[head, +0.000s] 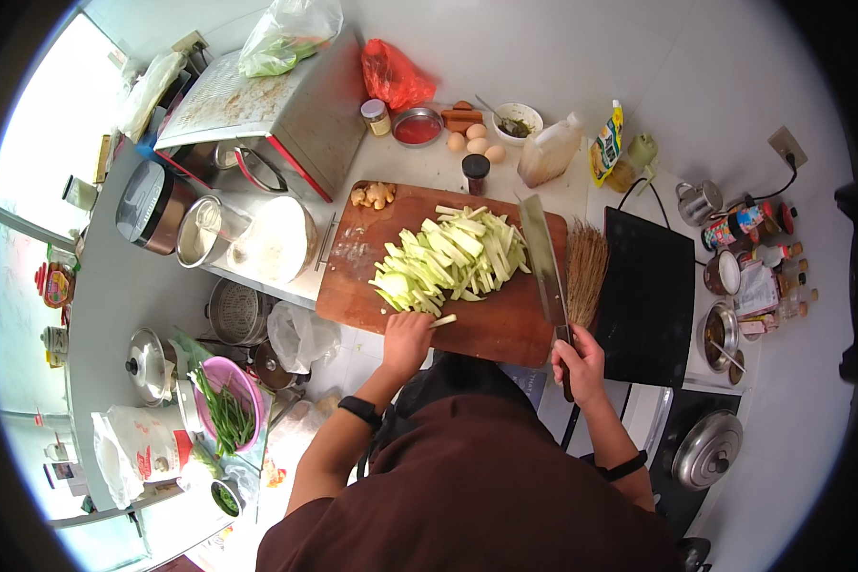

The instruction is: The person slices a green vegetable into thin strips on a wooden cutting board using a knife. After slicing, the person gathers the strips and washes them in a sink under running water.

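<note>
A heap of pale green vegetable strips (450,254) lies on a wooden cutting board (350,275). My left hand (407,342) is at the board's near edge, its fingers bent against the heap's lower end; a single strip (443,321) sticks out beside the fingertips. Whether those fingers grip anything is not plain. On the right, my right hand (579,363) is closed round the handle of a cleaver (543,250), whose broad blade points away from me over the board's right side. Pieces of ginger root (374,195) sit at the board's far left corner.
Beyond the board stand a dark-lidded jar (476,175), eggs (477,145) and a plastic jug (550,150). A straw brush (586,272) and a black flat panel (649,297) are at the right. Flour in a round container (279,239) is at the left, near a toaster oven (257,121).
</note>
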`<act>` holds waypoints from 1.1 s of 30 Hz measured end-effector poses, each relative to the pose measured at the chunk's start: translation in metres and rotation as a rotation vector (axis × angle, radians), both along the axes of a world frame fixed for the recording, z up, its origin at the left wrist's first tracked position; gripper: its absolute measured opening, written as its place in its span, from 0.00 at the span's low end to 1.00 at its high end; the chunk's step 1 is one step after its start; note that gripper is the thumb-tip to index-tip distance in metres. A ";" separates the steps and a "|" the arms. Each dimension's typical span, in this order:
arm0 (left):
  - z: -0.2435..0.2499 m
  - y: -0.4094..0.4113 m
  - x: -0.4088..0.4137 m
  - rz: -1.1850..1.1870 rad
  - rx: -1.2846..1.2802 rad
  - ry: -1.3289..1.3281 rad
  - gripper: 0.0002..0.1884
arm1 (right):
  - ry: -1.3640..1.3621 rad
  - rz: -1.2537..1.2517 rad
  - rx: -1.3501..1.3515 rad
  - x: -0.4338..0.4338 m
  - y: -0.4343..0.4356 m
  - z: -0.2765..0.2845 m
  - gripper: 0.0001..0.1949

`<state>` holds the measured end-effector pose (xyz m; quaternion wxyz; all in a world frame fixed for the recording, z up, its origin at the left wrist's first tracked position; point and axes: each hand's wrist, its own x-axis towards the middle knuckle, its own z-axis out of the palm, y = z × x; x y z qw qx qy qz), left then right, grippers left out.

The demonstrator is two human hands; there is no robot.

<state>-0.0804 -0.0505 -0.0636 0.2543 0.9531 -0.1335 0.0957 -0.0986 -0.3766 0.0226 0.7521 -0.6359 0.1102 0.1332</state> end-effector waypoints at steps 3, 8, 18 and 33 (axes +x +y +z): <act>-0.005 0.012 -0.007 0.423 -0.217 -0.022 0.12 | 0.048 -0.096 0.017 0.003 -0.005 -0.009 0.22; -0.014 0.055 0.014 0.784 -0.507 0.095 0.15 | 0.076 -0.114 -0.047 0.018 -0.008 -0.020 0.20; -0.033 0.033 0.055 0.758 -0.762 0.307 0.31 | 0.195 -0.088 -0.143 0.054 -0.008 -0.030 0.18; -0.034 0.025 0.066 0.860 -0.550 0.227 0.38 | 0.287 -0.070 0.104 0.055 -0.023 -0.044 0.11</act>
